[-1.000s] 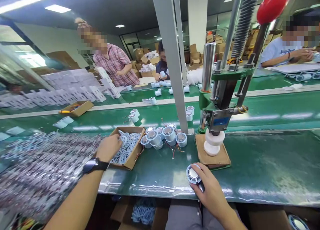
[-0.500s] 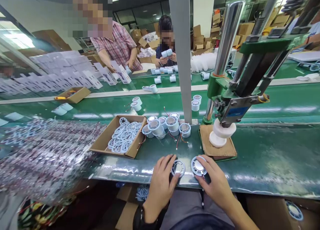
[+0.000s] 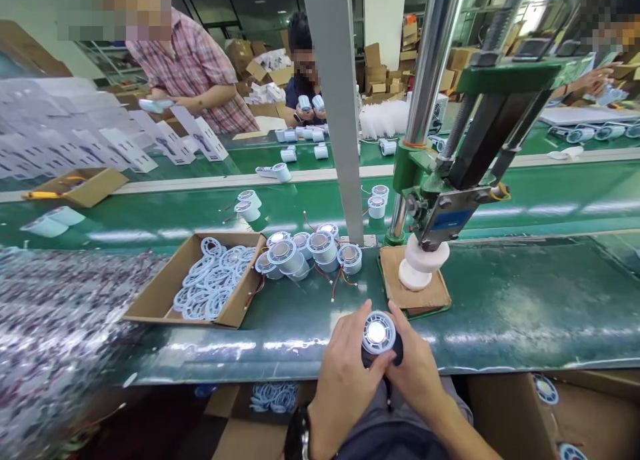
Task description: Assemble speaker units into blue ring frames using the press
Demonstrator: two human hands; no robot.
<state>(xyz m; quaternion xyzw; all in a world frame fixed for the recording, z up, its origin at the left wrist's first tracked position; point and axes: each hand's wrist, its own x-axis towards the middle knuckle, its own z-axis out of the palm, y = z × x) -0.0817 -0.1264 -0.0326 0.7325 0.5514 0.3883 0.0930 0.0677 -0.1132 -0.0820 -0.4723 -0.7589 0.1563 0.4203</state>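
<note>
Both my hands meet at the near edge of the green bench. My left hand [image 3: 345, 373] and my right hand [image 3: 415, 370] are closed round one small round fan unit [image 3: 379, 333] with a pale blue grille on top and a dark body below. Just beyond it stands a hand press [image 3: 440, 180] with a white round head [image 3: 423, 263] resting on a brown pad [image 3: 413, 290]. A cluster of similar round units [image 3: 305, 250] with red wires sits left of the press. An open cardboard box [image 3: 160, 300] of pale blue grille rings [image 3: 210, 280] lies further left.
A grey post [image 3: 337, 113] rises behind the cluster. A blurred heap of wired parts [image 3: 55, 340] fills the left. Boxes with more rings [image 3: 275, 397] sit under the bench. Across the green conveyor [image 3: 150, 213], other people handle white parts and cartons.
My left hand left the box of rings, carried a grille ring over, and now both hands hold ring and unit together as one piece.
</note>
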